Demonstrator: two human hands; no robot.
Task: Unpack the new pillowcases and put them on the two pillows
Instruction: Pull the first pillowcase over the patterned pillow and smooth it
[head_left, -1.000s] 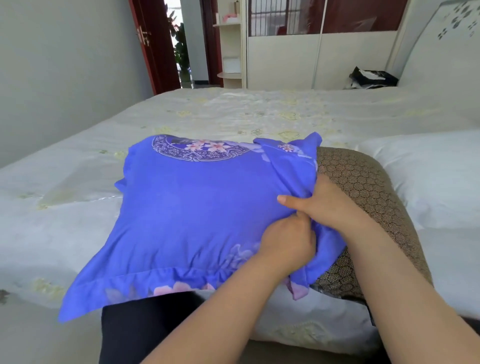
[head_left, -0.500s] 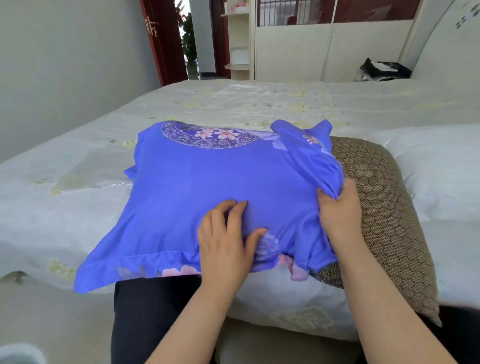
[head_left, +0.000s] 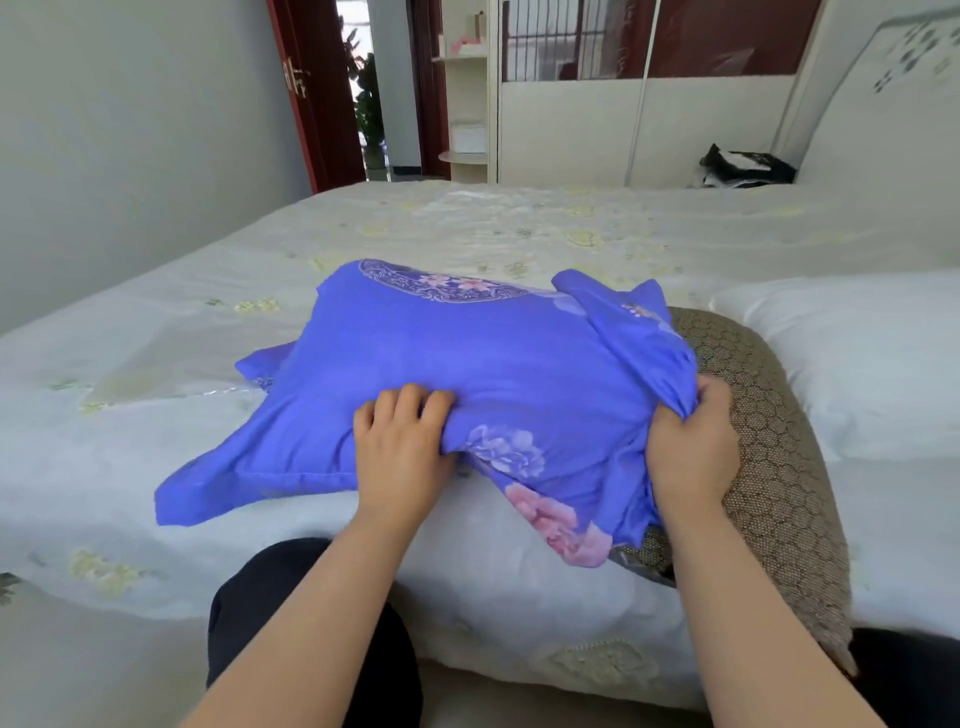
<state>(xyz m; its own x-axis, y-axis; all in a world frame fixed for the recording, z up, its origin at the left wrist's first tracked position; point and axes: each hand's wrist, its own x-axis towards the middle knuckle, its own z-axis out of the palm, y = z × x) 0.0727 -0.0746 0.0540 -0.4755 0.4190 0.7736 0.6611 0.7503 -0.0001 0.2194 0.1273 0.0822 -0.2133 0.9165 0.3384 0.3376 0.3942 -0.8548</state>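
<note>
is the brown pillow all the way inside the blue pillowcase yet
No, partly out. The brown pillow sticks out past the blue pillowcase opening, which the right hand grips.

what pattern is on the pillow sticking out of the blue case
Brown honeycomb mesh of small hexagons on the pillow, shown clearly in the head view.

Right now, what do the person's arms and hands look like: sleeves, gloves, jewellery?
Both forearms are bare up to the frame edge; no sleeves show. The left hand and right hand wear no gloves, rings, watch or bracelet. Dark trousers show below the arms.
</note>
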